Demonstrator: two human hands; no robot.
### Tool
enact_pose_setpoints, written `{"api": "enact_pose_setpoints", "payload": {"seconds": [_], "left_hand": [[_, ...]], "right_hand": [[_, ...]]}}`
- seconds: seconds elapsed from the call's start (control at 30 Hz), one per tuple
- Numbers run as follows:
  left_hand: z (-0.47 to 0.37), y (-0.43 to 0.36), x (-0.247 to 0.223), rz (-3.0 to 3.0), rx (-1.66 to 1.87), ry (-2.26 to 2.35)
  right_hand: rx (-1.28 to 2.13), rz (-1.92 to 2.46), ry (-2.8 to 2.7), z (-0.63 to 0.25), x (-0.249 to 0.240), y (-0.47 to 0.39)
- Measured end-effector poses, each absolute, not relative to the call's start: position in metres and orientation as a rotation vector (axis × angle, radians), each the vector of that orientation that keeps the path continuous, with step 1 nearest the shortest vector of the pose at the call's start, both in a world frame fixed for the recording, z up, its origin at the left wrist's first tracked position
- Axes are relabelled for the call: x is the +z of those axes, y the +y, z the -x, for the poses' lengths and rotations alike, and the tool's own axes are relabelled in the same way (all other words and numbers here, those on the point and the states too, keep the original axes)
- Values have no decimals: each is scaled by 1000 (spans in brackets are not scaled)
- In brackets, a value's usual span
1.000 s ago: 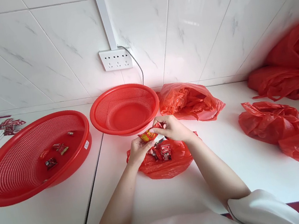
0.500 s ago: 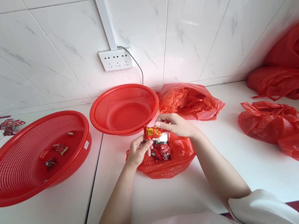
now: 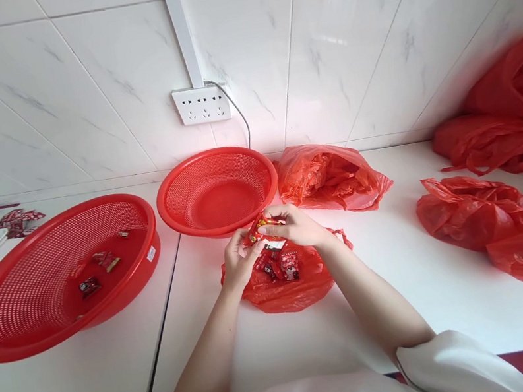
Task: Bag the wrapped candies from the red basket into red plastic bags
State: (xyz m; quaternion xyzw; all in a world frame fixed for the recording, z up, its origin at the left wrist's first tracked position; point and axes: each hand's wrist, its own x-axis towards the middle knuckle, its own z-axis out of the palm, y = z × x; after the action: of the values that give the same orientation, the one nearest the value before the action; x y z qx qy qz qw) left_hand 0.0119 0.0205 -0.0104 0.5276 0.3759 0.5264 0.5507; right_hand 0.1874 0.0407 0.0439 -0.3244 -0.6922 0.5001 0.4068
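Note:
Both my left hand [image 3: 241, 259] and my right hand [image 3: 295, 224] grip a shiny red snack packet [image 3: 267, 230] with yellow print and a white patch. My thumbs lie across its face, and the fingers partly hide it. Below the packet, a red plastic bag [image 3: 291, 295] lies spread on the white table, with several small red wrapped candies [image 3: 289, 265] on it. Just behind my hands stands a red plastic colander [image 3: 221, 209] with nothing visible in it.
At left a larger red colander [image 3: 61, 256] holds a few small wrapped pieces [image 3: 89, 287]. A red bag [image 3: 333, 177] slumps by the wall; more red bags [image 3: 475, 214] crowd the right side. A power strip [image 3: 201, 105] is on the tiled wall. Wrappers [image 3: 20, 222] lie far left.
My right hand has moved left and its thumb now lies across the packet. The packet has tilted and shifted slightly left, with more of it covered by my fingers.

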Motion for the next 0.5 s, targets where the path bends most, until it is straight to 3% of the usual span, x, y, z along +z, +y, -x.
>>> {"api": "enact_pose_setpoints", "payload": {"seconds": [0.27, 0.5], "left_hand": [[-11, 23, -8, -1101, 1367, 980], [-5, 22, -8, -1370, 1298, 1025]], "right_hand": [[1046, 963, -1778, -181, 41, 42], [976, 1012, -1749, -186, 38, 45]]}}
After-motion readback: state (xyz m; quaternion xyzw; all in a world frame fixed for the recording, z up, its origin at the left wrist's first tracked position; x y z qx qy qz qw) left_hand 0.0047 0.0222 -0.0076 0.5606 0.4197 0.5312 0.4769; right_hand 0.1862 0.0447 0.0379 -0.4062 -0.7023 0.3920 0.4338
